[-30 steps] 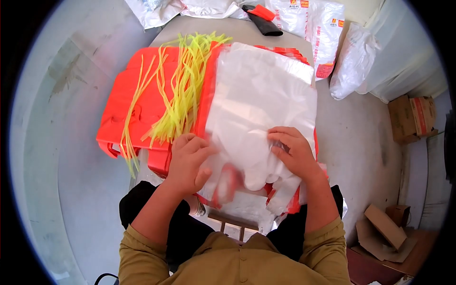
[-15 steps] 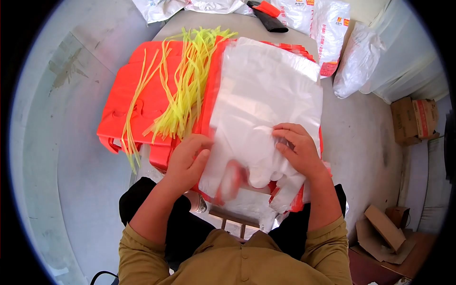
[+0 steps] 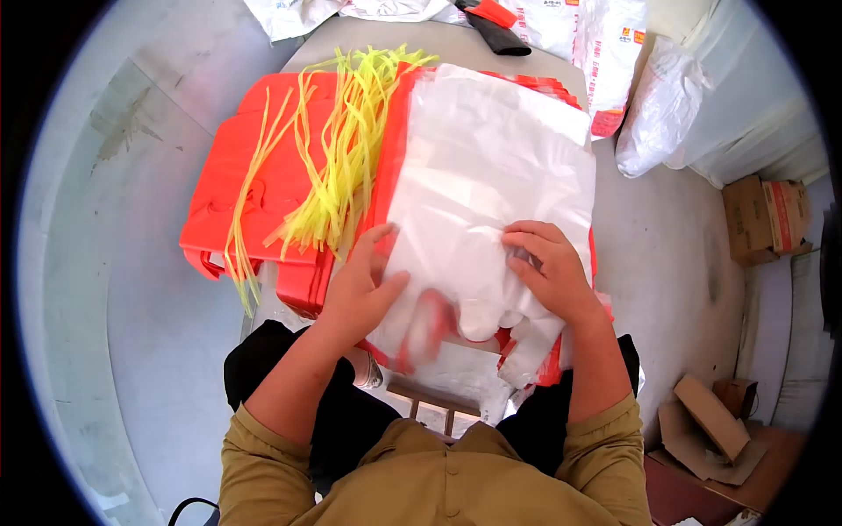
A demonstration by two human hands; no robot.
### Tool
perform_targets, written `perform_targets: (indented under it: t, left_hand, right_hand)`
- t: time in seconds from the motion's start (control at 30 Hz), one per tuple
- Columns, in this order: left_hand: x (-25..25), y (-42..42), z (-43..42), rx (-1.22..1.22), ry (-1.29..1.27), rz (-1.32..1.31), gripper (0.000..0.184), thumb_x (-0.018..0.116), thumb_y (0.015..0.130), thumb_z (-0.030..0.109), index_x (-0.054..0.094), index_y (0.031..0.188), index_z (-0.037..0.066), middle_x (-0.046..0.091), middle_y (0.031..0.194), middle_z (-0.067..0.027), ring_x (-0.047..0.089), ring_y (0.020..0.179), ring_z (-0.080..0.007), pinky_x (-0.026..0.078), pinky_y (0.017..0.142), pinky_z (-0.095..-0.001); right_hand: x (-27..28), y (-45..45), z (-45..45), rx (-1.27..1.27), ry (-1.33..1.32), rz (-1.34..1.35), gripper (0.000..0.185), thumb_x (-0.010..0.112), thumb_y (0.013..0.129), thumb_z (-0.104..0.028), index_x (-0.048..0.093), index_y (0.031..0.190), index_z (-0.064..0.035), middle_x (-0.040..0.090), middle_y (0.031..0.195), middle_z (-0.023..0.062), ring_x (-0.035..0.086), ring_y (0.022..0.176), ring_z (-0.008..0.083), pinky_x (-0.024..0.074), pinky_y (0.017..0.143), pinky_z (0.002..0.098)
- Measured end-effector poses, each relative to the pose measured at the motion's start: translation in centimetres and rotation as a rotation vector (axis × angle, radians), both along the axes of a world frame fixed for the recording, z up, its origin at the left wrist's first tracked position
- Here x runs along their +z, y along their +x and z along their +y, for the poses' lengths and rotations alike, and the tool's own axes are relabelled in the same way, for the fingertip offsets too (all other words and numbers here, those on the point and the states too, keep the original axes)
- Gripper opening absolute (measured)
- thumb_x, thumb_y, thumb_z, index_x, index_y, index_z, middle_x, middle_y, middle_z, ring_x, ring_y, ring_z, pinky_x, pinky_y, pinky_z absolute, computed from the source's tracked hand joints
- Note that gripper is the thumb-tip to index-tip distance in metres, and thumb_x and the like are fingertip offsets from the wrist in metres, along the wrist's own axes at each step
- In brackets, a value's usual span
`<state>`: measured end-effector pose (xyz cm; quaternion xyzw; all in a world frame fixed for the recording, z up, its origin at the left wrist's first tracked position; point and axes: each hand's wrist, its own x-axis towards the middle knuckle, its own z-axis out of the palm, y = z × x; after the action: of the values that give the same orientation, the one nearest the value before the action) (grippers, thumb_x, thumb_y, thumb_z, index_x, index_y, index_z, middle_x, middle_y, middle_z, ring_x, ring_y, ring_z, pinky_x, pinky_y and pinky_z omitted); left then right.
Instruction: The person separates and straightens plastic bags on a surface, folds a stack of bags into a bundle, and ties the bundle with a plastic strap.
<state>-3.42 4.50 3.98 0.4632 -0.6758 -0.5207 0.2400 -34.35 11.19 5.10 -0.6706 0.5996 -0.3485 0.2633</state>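
While the left hand [image 3: 358, 285] arches with thumb and fingers parted, gripping nothing visible, the right hand [image 3: 554, 273] curls over the white plastic sheet [image 3: 491, 149], perhaps steadying it; whether it pinches cannot be told. Glossy and creased, the sheet lies over red plastic [image 3: 381, 200] on the tabletop [image 3: 386, 37]. Yellow strips [image 3: 346, 153] sit left, seemingly within reach; white sacks [image 3: 664, 105] lie beyond.

Mostly plastic seen.
White bag [image 3: 491, 158] is seen as glossy, creased film; red bags [image 3: 224, 167] as smoother plastic; yellow strips [image 3: 346, 167] as thin plastic; carton [image 3: 745, 219] as matt cardboard.
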Motion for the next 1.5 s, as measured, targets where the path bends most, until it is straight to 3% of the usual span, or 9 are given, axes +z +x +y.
perform_targets:
  t: [0.13, 0.3, 0.53, 0.6, 0.73, 0.93, 1.03, 1.23, 1.5]
  left_hand:
    - [2.8, 0.6, 0.3, -0.074, 0.094, -0.068, 0.084, 0.069, 0.092, 0.003, 0.026, 0.164, 0.009, 0.057, 0.077, 0.0013, 0.052, 0.072, -0.0065, 0.043, 0.069, -0.0240]
    - [4.0, 1.6, 0.9, -0.190, 0.244, 0.011, 0.092, 0.067, 0.091, -0.002, 0.018, 0.168, 0.011, 0.063, 0.086, -0.0034, 0.059, 0.079, -0.0076, 0.048, 0.072, -0.0245]
    - [3.1, 2.9, 0.8, -0.224, 0.376, 0.158, 0.091, 0.064, 0.092, -0.003, 0.016, 0.168, 0.012, 0.070, 0.095, -0.0087, 0.067, 0.082, -0.0108, 0.055, 0.070, -0.0268]
    - [3.8, 3.1, 0.6, -0.236, 0.457, 0.196, 0.091, 0.064, 0.093, -0.004, 0.016, 0.168, 0.012, 0.071, 0.104, -0.0112, 0.068, 0.093, -0.0121, 0.055, 0.080, -0.0282]
    - [4.0, 2.8, 0.7, -0.259, 0.507, 0.296, 0.080, 0.065, 0.095, -0.003, 0.026, 0.164, 0.008, 0.071, 0.113, -0.0107, 0.069, 0.100, -0.0124, 0.055, 0.086, -0.0288]
    - [4.1, 1.8, 0.5, -0.214, 0.467, 0.317, 0.042, 0.063, 0.096, -0.003, 0.059, 0.138, 0.002, 0.069, 0.110, -0.0026, 0.067, 0.099, -0.0083, 0.055, 0.085, -0.0262]
    - [4.3, 0.6, 0.2, -0.233, 0.417, 0.273, 0.037, 0.062, 0.096, -0.003, 0.062, 0.133, 0.002, 0.069, 0.108, -0.0017, 0.067, 0.098, -0.0072, 0.054, 0.084, -0.0250]
    - [4.4, -2.6, -0.5, -0.211, 0.085, 0.058, 0.044, 0.071, 0.093, 0.009, 0.062, 0.135, 0.005, 0.053, 0.077, 0.0033, 0.050, 0.068, -0.0054, 0.043, 0.061, -0.0244]
    - [5.7, -6.5, -0.2, -0.198, 0.174, 0.093, 0.040, 0.051, 0.110, 0.019, 0.052, 0.148, 0.006, 0.069, 0.093, -0.0044, 0.056, 0.067, -0.0063, 0.050, 0.066, -0.0244]
  right_hand:
    - [-0.2, 0.0, 0.0, 0.000, -0.028, 0.004, 0.031, 0.071, 0.089, -0.001, 0.072, 0.120, -0.0039, 0.067, 0.128, 0.0113, 0.062, 0.115, 0.0284, 0.0554, 0.090, 0.0355]
    - [0.2, 0.1, 0.5, -0.003, -0.029, 0.011, 0.035, 0.071, 0.088, -0.004, 0.070, 0.123, -0.0037, 0.065, 0.132, 0.0084, 0.063, 0.109, 0.0228, 0.0542, 0.086, 0.0329]
    - [1.9, 3.2, 2.9, 0.315, -0.410, 0.396, 0.050, 0.088, 0.072, -0.028, 0.067, 0.112, -0.0063, 0.064, 0.126, 0.0140, 0.060, 0.119, 0.0332, 0.0522, 0.098, 0.0467]
    - [1.9, 4.9, 3.6, 0.351, -0.396, 0.496, 0.053, 0.088, 0.069, -0.031, 0.065, 0.110, -0.0066, 0.063, 0.124, 0.0139, 0.060, 0.118, 0.0328, 0.0511, 0.100, 0.0471]
    - [-1.2, 5.4, 4.0, 0.265, -0.506, 0.582, 0.043, 0.080, 0.071, -0.019, 0.066, 0.110, -0.0084, 0.063, 0.127, 0.0130, 0.061, 0.119, 0.0324, 0.0523, 0.103, 0.0471]
    - [-1.2, 5.3, 4.7, 0.237, -0.527, 0.567, 0.027, 0.074, 0.073, -0.011, 0.068, 0.099, -0.0081, 0.067, 0.113, 0.0087, 0.067, 0.103, 0.0264, 0.0580, 0.089, 0.0390]
    - [-0.7, 5.4, 4.9, 0.234, -0.542, 0.556, 0.024, 0.074, 0.074, -0.010, 0.069, 0.097, -0.0085, 0.067, 0.107, 0.0060, 0.067, 0.097, 0.0236, 0.0574, 0.078, 0.0353]
    - [-0.3, 5.3, 5.1, 0.268, -0.618, 0.654, 0.024, 0.073, 0.071, -0.010, 0.069, 0.095, -0.0090, 0.055, 0.085, 0.0001, 0.057, 0.073, 0.0159, 0.0464, 0.059, 0.0277]
    - [-0.3, 6.1, 5.0, 0.231, -0.710, 0.664, 0.016, 0.071, 0.067, -0.008, 0.068, 0.082, -0.0105, 0.048, 0.075, -0.0020, 0.047, 0.063, 0.0126, 0.0375, 0.051, 0.0258]
